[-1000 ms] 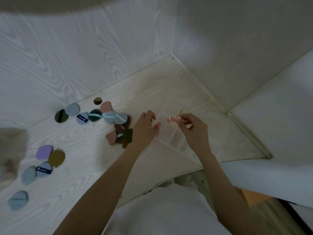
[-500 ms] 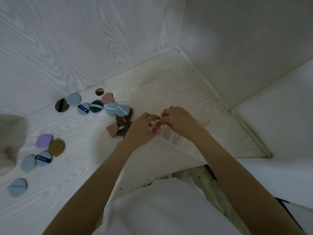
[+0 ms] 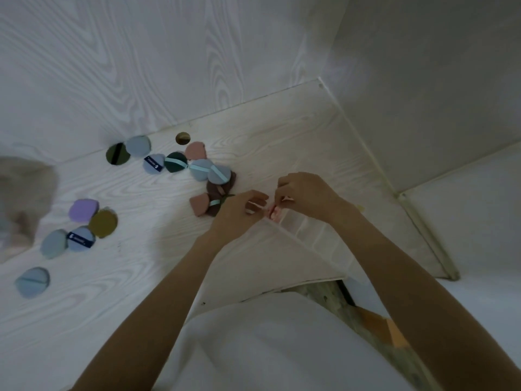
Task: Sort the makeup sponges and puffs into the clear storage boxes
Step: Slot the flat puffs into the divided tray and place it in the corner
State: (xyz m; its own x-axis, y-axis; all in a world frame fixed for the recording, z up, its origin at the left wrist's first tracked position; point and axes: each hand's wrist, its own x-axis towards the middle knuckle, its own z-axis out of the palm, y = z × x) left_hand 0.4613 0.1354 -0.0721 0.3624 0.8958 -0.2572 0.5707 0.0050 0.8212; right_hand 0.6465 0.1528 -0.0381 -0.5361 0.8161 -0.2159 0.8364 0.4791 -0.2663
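A small pink makeup sponge [image 3: 274, 212] is being seated in the end compartment of the clear plastic divided storage box [image 3: 311, 235], at the box's corner nearest the loose pile. The step is best done by keeping the sponge pinched low and square to the compartment walls, then pressing it down only once its edges are inside the dividers; being soft, it is likely to spring back or catch on a wall if released early. The box is light and transparent, so it should be steadied at its corner while the sponge is pushed in.

The right hand [image 3: 306, 194] is held over the sponge with its fingers [image 3: 282, 190] curled downward; the fingertips appear to pinch the sponge from above, though the contact itself is partly hidden. The left hand [image 3: 239, 213] lies just beside the box corner, its fingers bent toward the sponge and the box edge; whether anything is gripped cannot be told. The sponge sits directly below the right fingertips and just beyond the left ones, between the two hands.

On the white wood-grain counter [image 3: 158, 266], the unsorted round puffs [image 3: 210, 172] in blue, green, brown and pink lie in a cluster just left of the left hand, with a further group [image 3: 84, 224] well apart to the left.
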